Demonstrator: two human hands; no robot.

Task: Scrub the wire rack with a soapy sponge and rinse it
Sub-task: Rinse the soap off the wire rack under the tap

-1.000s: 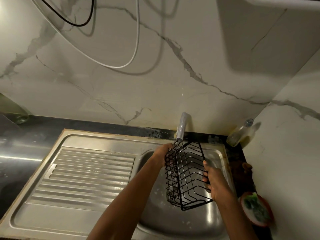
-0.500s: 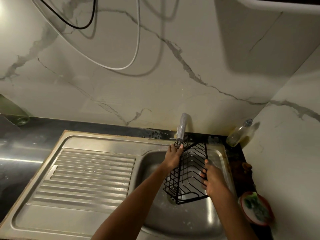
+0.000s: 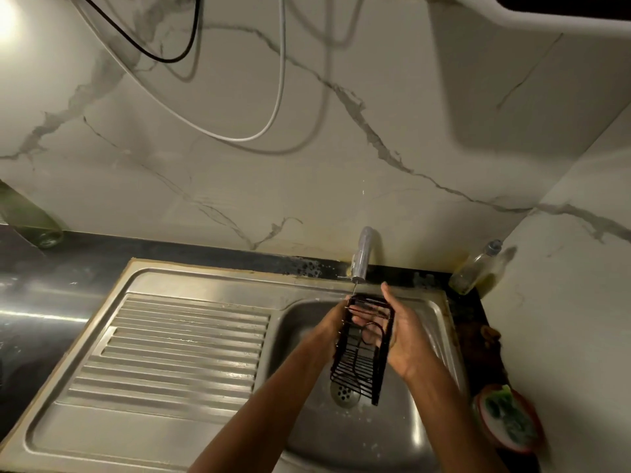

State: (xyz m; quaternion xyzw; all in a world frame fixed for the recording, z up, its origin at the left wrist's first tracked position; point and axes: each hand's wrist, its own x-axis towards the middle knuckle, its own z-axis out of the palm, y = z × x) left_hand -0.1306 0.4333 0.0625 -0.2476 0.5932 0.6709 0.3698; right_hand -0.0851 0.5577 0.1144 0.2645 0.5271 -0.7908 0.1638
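Observation:
A black wire rack [image 3: 358, 365] hangs edge-on over the steel sink basin [image 3: 300, 339], its top just under the faucet [image 3: 362, 254]. A thin stream of water falls from the spout onto the rack's top edge. My left hand [image 3: 333, 322] grips the rack's upper left side, its fingers showing through the wires. My right hand [image 3: 404, 336] holds the rack's right side with the palm against it. A green sponge [image 3: 508, 416] lies in a red-rimmed dish [image 3: 520, 443] on the counter at the right, apart from both hands.
The sink's ribbed drainboard [image 3: 170, 356] stretches to the left. The drain [image 3: 345, 392] sits below the rack. A glass bottle [image 3: 476, 268] leans in the back right corner. Marble walls close in behind and at the right; cables hang above.
The rack has turned from facing me broadside to nearly edge-on and now stands more upright under the spout. Both hands shifted up along its sides.

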